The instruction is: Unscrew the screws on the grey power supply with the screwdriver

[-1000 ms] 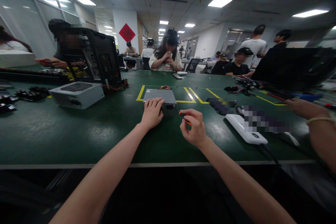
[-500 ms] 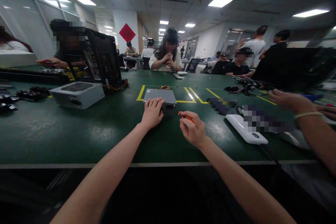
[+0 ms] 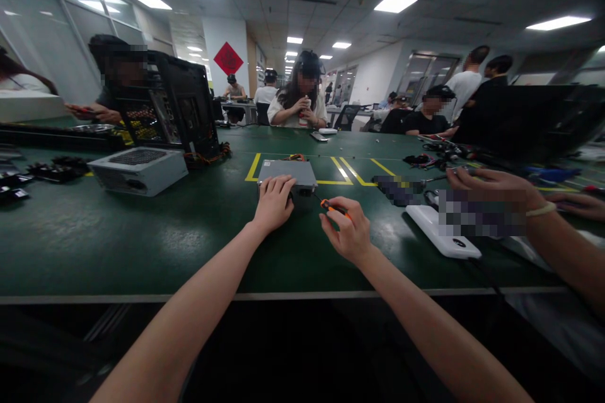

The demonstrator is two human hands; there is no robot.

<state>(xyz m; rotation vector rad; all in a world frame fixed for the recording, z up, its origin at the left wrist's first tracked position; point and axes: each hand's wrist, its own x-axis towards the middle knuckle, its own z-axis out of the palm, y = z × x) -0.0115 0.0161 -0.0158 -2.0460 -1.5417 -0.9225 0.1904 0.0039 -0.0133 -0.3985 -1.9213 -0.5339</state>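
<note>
A small grey computer power supply (image 3: 297, 170) lies on the green table in front of me, its socket face towards my side. My left hand (image 3: 274, 204) grips its near left part, fingers stretched over the top and thumb down by the front face. In my right hand (image 3: 348, 230) is an orange and black screwdriver (image 3: 331, 206), held between thumb and fingers. Its thin shaft points up and left to the near right corner of the power supply. Whether the tip sits in a screw is too small to tell. Coloured wires (image 3: 297, 157) show behind the unit.
A larger power supply (image 3: 139, 171) and an open black computer case (image 3: 174, 101) stand left. On the right lie a white power bank (image 3: 444, 233) and cables (image 3: 437, 151). A co-worker's hand (image 3: 496, 189) reaches in there. Yellow tape (image 3: 331, 182) marks the table (image 3: 212, 245).
The co-worker's hand on the right has moved left, over the things by the power bank. My left hand and the power supply stay put; the fingers of my right hand have shifted slightly on the screwdriver.
</note>
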